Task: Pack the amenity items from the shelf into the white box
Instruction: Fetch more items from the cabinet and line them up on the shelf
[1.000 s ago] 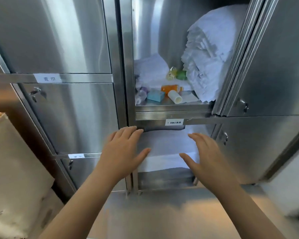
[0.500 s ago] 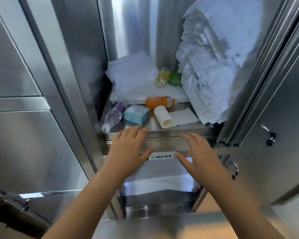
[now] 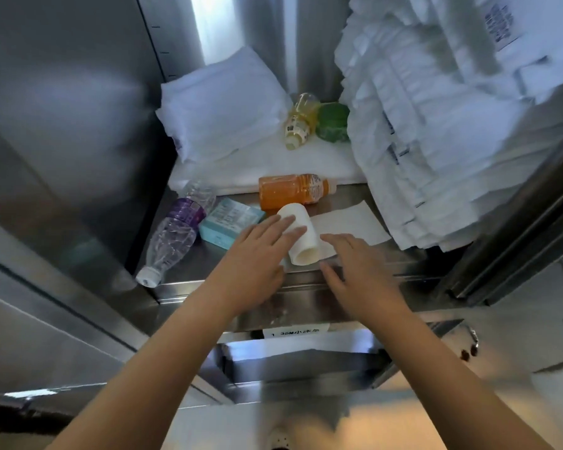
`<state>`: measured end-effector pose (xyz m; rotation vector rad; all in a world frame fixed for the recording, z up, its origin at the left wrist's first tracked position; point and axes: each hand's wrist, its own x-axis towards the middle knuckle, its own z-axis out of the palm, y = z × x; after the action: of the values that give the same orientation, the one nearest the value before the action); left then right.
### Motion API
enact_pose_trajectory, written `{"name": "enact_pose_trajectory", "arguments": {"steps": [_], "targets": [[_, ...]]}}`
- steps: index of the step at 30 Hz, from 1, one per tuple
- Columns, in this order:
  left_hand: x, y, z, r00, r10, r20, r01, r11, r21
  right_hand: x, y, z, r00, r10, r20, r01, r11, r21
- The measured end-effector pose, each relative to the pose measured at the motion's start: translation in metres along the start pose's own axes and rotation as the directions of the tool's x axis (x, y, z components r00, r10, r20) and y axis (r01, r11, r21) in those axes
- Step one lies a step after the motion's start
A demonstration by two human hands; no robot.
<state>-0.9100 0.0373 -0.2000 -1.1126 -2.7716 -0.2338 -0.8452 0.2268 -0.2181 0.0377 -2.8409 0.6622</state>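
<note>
So it's a big stainless steel cabinet (image 3: 62, 141) with one door open. The right side of the compartment is stuffed with a leaning pile of white packets (image 3: 436, 141), and a puffy white pack (image 3: 221, 102) sits at the back left, on top of a flatter white pack (image 3: 306, 164).

All the amenity stuff is lying loose on the shelf (image 3: 202, 259). There's a clear plastic bottle (image 3: 173, 235) with a purple label on its side at the left, cap toward the front edge. An orange bottle (image 3: 290, 191) lies across the middle, and a teal box (image 3: 231, 222) sits between those two. A yellow bottle (image 3: 301, 121) and something green (image 3: 333, 121) are touching each other on the flat pack at the back.

Front and centre is a toilet paper roll (image 3: 301, 235) with a loose sheet (image 3: 348, 222) trailing right. The left hand (image 3: 254, 258) has straight fingers laid on the roll, not wrapped round it. The right hand (image 3: 355, 271) is spread flat just beside it on the sheet, holding nothing.
</note>
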Motion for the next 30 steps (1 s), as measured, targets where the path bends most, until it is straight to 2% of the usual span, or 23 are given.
{"name": "enact_pose_trajectory", "arguments": {"steps": [7, 13, 18, 24, 30], "targets": [[0.026, -0.007, 0.009, 0.975, 0.22, -0.044, -0.212, 0.967, 0.141, 0.007, -0.003, 0.017, 0.996, -0.003, -0.085, 0.006, 0.999, 0.044], [0.029, -0.01, 0.014, 0.984, 0.174, -0.025, -0.171, 0.981, 0.087, 0.005, 0.003, 0.022, 0.992, 0.039, -0.123, -0.025, 0.994, 0.11], [0.029, -0.008, 0.017, 0.988, 0.155, -0.013, -0.154, 0.986, 0.071, 0.001, 0.006, 0.023, 0.995, 0.055, -0.082, -0.048, 0.995, 0.084], [0.033, -0.011, 0.012, 0.974, 0.227, -0.011, -0.225, 0.97, 0.098, 0.002, 0.008, 0.012, 0.998, -0.009, -0.059, 0.012, 0.999, 0.048], [0.035, -0.017, -0.016, 0.98, 0.184, -0.071, -0.191, 0.974, -0.12, 0.007, 0.007, -0.003, 0.99, -0.087, -0.112, 0.097, 0.992, 0.084]]}}
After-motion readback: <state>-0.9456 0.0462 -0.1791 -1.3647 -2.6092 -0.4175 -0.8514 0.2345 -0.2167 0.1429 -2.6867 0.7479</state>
